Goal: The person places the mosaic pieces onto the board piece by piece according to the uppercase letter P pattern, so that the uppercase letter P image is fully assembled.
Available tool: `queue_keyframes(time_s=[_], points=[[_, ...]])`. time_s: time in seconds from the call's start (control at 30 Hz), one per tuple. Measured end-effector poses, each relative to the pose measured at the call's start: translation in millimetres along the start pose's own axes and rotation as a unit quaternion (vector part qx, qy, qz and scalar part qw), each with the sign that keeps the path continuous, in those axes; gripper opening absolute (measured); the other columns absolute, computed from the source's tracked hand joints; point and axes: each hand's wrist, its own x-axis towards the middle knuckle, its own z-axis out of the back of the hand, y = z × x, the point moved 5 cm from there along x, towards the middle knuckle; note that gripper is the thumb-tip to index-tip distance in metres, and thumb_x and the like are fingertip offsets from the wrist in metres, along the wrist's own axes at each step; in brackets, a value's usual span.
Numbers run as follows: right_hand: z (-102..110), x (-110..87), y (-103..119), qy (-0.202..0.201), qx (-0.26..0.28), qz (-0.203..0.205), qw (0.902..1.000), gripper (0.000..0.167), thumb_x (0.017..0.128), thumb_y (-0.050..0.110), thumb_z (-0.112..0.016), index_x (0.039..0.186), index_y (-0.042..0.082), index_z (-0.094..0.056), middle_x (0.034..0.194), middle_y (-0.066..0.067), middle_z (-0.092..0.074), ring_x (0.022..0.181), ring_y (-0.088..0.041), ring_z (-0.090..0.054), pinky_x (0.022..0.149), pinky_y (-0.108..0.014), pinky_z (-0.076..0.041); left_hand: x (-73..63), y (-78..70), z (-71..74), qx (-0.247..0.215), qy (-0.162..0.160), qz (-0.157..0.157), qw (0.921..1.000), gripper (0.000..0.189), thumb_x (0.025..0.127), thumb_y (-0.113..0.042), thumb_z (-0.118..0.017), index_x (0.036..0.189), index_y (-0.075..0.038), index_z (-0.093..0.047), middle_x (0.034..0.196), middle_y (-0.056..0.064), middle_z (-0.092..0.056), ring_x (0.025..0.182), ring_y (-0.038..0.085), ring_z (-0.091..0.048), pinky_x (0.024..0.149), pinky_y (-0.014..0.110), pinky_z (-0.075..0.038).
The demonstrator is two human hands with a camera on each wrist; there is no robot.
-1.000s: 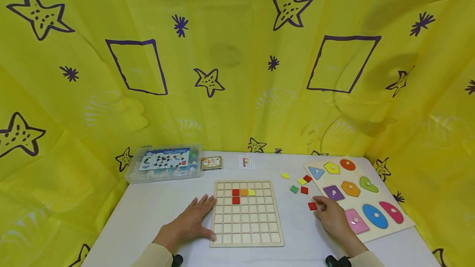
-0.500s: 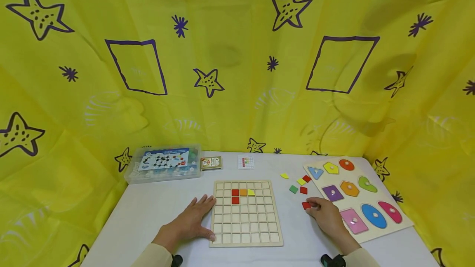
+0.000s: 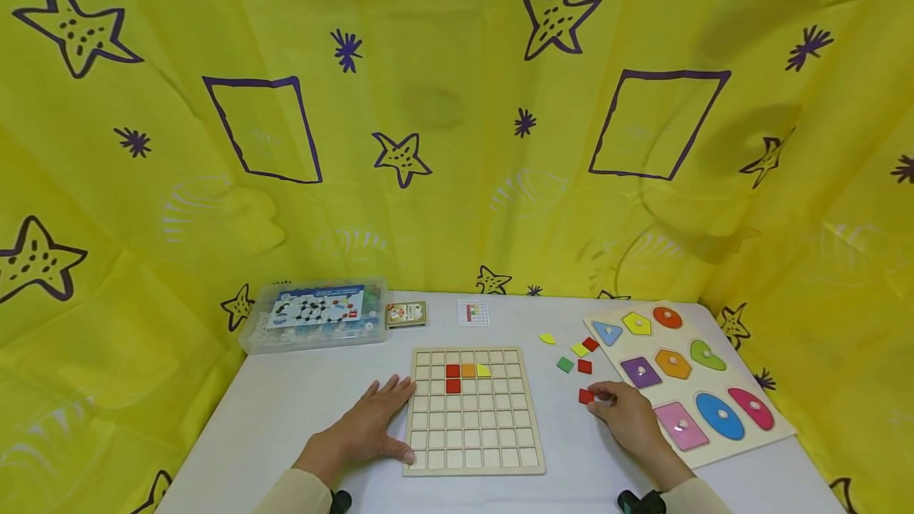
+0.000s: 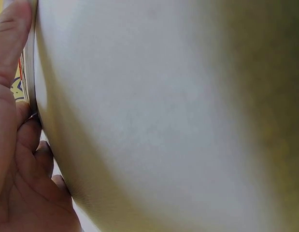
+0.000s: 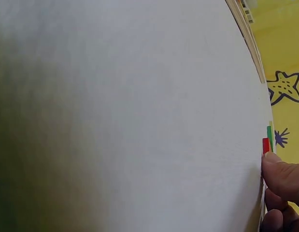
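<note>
My left hand (image 3: 367, 423) lies with spread fingers on the white table, its fingertips and thumb at the left edge of a wooden grid board (image 3: 474, 470). Two red tiles, one orange tile (image 3: 467, 371) and a yellow rounded-corner tile (image 3: 483, 371) sit in cells of its upper part. To the right of the board, my right hand (image 3: 628, 415) pinches a red square tile (image 3: 585, 397) between thumb and fingers, low over the table. The right wrist view has this red tile (image 5: 265, 145) at the thumb tip, with a green tile (image 5: 269, 131) beyond it.
Loose tiles, including a green tile (image 3: 565, 365) and a red tile (image 3: 585, 366), lie beyond my right hand. A knobbed shape puzzle (image 3: 696, 395) stands close on the right. At the back are a clear plastic box (image 3: 314, 339), a card box (image 3: 406, 313) and a pattern card (image 3: 474, 312).
My right hand has moved slightly left, taking the red tile along from its earlier spot by the puzzle. The left hand stays at the board's edge.
</note>
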Motion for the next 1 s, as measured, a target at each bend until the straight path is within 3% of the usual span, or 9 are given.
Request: queue_keyframes(time_s=[0.3,0.73,1.0], points=[[0,0.6,1,-0.003,0.018,-0.002,0.9998,0.025,0.094,0.010,-0.077,0.118,0.002,-0.075,0.106,-0.009,-0.073,0.091,-0.020,-0.059,0.074,-0.026,-0.049,-1.7,-0.7,0.6,-0.005,-0.002,0.004,1.0000,0.121,0.068,-0.057,-0.090,0.165,-0.008,-0.036,0.173,0.011,-0.031,0.163,0.039,-0.020,0.132,0.063,-0.010],[-4,5.2,9,-0.028,0.089,-0.021,0.9954,0.030,0.097,0.005,-0.073,0.127,0.000,-0.072,0.108,-0.013,-0.076,0.098,-0.025,-0.067,0.073,-0.012,-0.054,-3.2,-2.8,1.3,-0.003,-0.008,-0.011,0.9999,0.121,0.068,-0.055,-0.091,0.164,-0.006,-0.036,0.172,0.013,-0.033,0.162,0.038,-0.021,0.132,0.062,-0.010],[-11,9.0,15,-0.045,0.137,-0.018,0.9894,0.031,0.096,0.000,-0.073,0.127,-0.002,-0.072,0.112,-0.018,-0.075,0.098,-0.023,-0.067,0.072,-0.012,-0.056,-2.9,-1.8,0.7,-0.006,-0.008,-0.008,0.9999,0.121,0.068,-0.055,-0.091,0.164,-0.007,-0.036,0.172,0.012,-0.033,0.163,0.038,-0.020,0.132,0.062,-0.010]])
